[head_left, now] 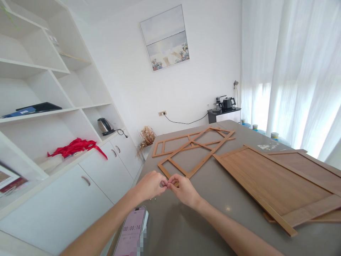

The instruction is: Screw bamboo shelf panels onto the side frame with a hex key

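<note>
Left hand: our left hand [150, 185] curls, fingertips pinched against the right's.
Right hand: our right hand [183, 190] pinches likewise; something tiny may sit between, too small to tell.
Wooden frame: the wooden frame [186, 156] lies on the table [186, 220], its corner just beyond our fingers.
Phone: the phone [131, 231] rests near the table edge.

A phone [131, 231], 2 kettles [103, 126] [227, 103], red cloth [76, 146].

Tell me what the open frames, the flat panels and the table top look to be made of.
Open frames: thin light-brown strips, probably wood or fibreboard, matte. Flat panels: darker brown with streaky grain, likely wood or wood-look laminate, raised strips along the edges. Table top: smooth grey slab with a soft sheen, possibly stone or laminate; the picture leaves it open.
</note>
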Demonstrator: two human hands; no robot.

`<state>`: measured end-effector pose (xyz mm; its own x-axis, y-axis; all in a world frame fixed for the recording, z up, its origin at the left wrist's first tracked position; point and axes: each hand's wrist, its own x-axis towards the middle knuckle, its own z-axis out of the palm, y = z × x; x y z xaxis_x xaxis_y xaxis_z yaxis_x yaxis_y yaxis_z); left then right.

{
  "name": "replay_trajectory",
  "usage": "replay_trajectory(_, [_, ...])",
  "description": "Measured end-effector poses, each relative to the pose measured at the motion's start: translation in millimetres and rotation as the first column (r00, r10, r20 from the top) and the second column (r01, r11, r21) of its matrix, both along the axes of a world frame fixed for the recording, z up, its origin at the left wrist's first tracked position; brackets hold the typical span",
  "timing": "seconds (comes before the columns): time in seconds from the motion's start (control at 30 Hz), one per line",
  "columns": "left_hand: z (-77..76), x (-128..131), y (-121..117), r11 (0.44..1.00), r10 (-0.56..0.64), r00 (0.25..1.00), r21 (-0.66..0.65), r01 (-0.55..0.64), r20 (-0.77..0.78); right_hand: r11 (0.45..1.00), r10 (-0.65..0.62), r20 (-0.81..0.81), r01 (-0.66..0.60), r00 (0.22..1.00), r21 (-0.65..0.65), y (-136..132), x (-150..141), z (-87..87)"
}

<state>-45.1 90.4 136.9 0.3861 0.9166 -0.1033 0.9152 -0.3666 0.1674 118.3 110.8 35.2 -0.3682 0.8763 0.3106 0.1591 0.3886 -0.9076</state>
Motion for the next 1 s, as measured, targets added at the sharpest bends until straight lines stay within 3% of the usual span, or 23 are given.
replay_trajectory(0.13, [-0.5, 0, 8, 0.998, -0.010, 0.998, 0.067, 0.014, -0.065, 0.997, -0.063, 0.034, 0.061, 0.997, 0.051, -5, 6, 1.6])
replay_trajectory(0.27, [1.9, -20, 24, 0.992, 0.048, 0.996, 0.119, -0.039, -0.077, 0.995, -0.082, 0.090, 0.076, 0.993, 0.059, -9, 15, -4.3])
replay_trajectory(0.43, [-7.5, -61, 43, 0.994, 0.112, 0.991, 0.006, -0.111, -0.073, 0.996, -0.089, 0.163, 0.083, 0.983, 0.043, -9, 23, -17.9])
replay_trajectory(0.6, [-21.1, -88, 55, 0.990, 0.129, 0.987, -0.037, -0.133, -0.094, 0.994, -0.095, 0.194, 0.084, 0.976, 0.063, -9, 26, -18.8])
replay_trajectory(1.0, [-48.0, -88, 70, 0.993, 0.095, 0.961, -0.049, -0.111, -0.260, 0.993, -0.097, 0.252, 0.076, 0.963, 0.094, -11, 32, -10.7])
